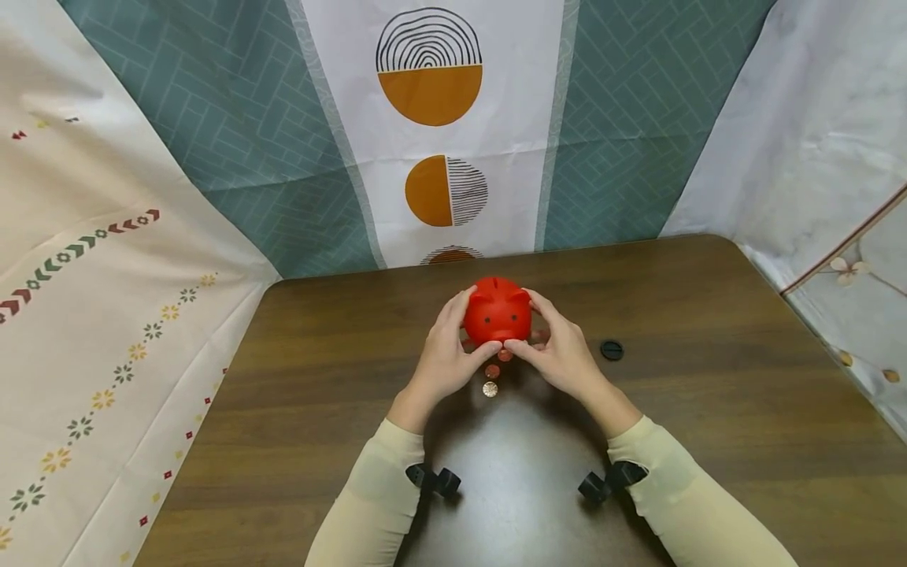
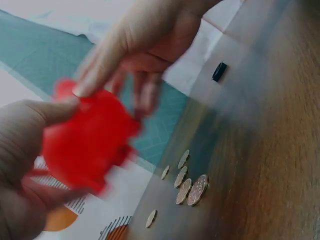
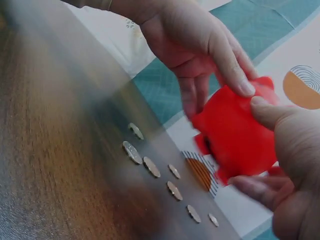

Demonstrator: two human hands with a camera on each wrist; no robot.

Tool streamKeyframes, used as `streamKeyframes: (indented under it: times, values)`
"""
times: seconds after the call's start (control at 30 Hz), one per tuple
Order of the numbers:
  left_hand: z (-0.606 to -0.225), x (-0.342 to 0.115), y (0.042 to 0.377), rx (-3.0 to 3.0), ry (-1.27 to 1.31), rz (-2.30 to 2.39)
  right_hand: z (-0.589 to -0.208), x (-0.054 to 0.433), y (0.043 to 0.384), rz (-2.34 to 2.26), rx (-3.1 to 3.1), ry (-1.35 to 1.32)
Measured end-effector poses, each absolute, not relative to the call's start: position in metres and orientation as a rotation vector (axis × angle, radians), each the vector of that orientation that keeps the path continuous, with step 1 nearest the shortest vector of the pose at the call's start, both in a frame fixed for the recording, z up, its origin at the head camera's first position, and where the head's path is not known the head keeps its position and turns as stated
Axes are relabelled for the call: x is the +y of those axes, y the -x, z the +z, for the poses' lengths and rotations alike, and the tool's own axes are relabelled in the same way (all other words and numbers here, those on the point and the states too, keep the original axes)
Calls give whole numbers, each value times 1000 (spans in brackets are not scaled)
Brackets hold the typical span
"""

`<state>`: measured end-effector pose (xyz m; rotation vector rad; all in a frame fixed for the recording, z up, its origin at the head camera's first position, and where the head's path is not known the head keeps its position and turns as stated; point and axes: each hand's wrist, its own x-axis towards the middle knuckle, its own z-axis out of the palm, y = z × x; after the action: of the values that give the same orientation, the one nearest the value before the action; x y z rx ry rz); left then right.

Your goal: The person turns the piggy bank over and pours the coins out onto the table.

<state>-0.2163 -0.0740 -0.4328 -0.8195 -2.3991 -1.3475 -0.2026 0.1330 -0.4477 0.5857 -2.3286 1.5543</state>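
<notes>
Both hands hold a red piggy bank (image 1: 498, 310) in the air above the table. My left hand (image 1: 448, 346) grips its left side and my right hand (image 1: 564, 354) its right side, thumbs near the snout. The slot on top shows in the head view. On the underside of the piggy bank (image 3: 240, 135), a dark spot is partly visible between the feet in the right wrist view. Several coins lie below it, among them a gold coin (image 1: 490, 389), a coppery coin (image 1: 492, 370) and a larger coin (image 2: 198, 190). The left wrist view is blurred around the piggy bank.
A round black plug (image 1: 612, 350) lies on the wooden table (image 1: 298, 441), to the right of my right hand. A patterned cloth (image 1: 241, 142) hangs behind the table, with pale cloths at both sides. Black wrist mounts sit on both sleeves.
</notes>
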Motion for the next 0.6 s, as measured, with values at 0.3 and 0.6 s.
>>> streamKeyframes:
  times: [0.3,0.6]
  values:
    - [-432,-70,217,-2375,818,-1383,-426,126,189,1629,-2286,-546]
    - [-439,-74,220,-2484,751,-1379,-417,123,184,1666,-2398,-492]
